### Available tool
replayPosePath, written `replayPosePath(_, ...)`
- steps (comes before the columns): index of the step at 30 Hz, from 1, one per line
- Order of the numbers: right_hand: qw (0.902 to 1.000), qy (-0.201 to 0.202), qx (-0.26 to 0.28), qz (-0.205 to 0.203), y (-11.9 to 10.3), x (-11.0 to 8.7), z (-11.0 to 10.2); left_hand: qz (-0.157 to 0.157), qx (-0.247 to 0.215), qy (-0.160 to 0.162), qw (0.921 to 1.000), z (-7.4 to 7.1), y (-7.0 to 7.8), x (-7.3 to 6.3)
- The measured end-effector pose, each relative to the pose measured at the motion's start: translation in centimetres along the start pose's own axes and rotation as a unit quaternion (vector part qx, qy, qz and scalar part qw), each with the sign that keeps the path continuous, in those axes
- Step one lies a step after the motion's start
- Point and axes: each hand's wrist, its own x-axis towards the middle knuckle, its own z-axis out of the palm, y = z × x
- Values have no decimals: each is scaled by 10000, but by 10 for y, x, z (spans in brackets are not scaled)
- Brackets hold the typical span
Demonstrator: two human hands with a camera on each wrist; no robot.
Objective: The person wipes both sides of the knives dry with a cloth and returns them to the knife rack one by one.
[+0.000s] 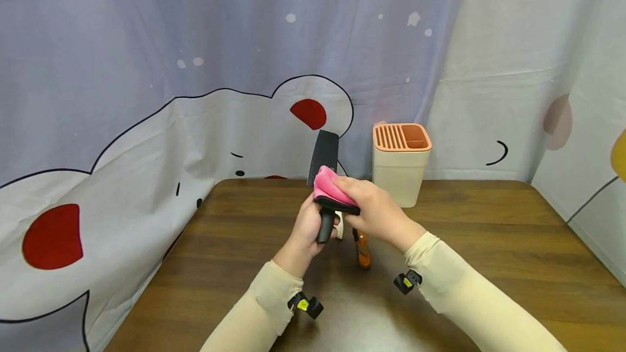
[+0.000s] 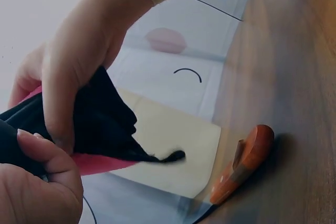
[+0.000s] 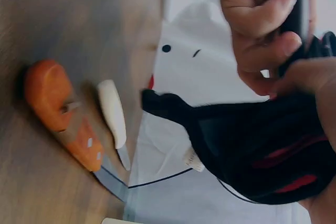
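My left hand (image 1: pixel 304 227) grips the black handle of a dark-bladed cleaver (image 1: pixel 326 148), its blade raised upward above the table. With my right hand (image 1: pixel 379 208) I hold a pink cloth with a black side (image 1: pixel 329 184) against the lower blade, just over the handle. The cloth hides that part of the cleaver; its black side and loose tag show in the right wrist view. Below the hands lie a knife with an orange-brown handle (image 3: pixel 65 116) and a small knife with a white handle (image 3: pixel 112 111), both on the table.
A cream knife holder (image 1: pixel 398 173) with an orange slotted top stands at the table's back edge, right of the hands. The brown wooden table (image 1: pixel 235 254) meets a patterned curtain (image 1: pixel 195 129) behind and at the left. Each sleeve carries a small black wrist camera (image 1: pixel 305 305).
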Motion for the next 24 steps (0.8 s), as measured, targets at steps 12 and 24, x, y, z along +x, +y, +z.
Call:
replayPosePath(12, 9956, 784, 4, 504, -10, -19, 6, -13, 60, 22, 10000, 5, -4, -2)
replayPosePath(24, 9971, 738, 61, 169, -31, -35, -4, 102, -355, 28, 9993, 10, -6, -4)
